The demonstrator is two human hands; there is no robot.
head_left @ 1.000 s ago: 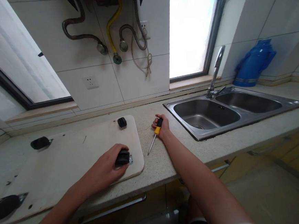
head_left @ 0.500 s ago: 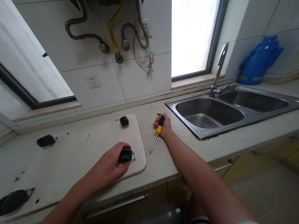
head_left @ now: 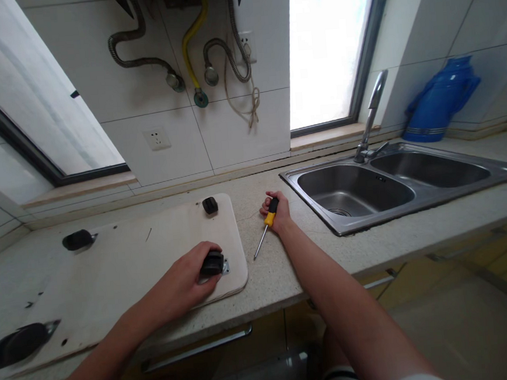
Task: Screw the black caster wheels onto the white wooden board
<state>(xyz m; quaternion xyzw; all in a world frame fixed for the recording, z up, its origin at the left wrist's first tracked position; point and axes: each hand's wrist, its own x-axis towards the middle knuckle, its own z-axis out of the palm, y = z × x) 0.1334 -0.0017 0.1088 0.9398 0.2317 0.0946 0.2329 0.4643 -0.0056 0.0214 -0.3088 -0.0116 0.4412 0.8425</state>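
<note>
My left hand [head_left: 194, 274] is closed round a black caster wheel [head_left: 212, 263] near the front right corner of a pale wooden board [head_left: 123, 264]. A metal mounting plate shows beside that wheel. More casters sit on the board: one at the back right [head_left: 209, 205], one at the back left [head_left: 77, 239] and a larger-looking one at the front left [head_left: 20, 344]. To the right of the board, my right hand [head_left: 279, 211] is wrapped round the black and yellow handle of a screwdriver [head_left: 270, 218]. Its shaft points down towards the countertop, apart from the board.
A steel double sink [head_left: 317, 223] with a tall faucet [head_left: 373, 116] is set into the countertop [head_left: 265, 288] on the right. Behind it stands a blue thermos jug [head_left: 442, 102]. Hoses and a yellow pipe [head_left: 187, 49] hang along the tiled wall. Drawer handles [head_left: 200, 347] line the front below.
</note>
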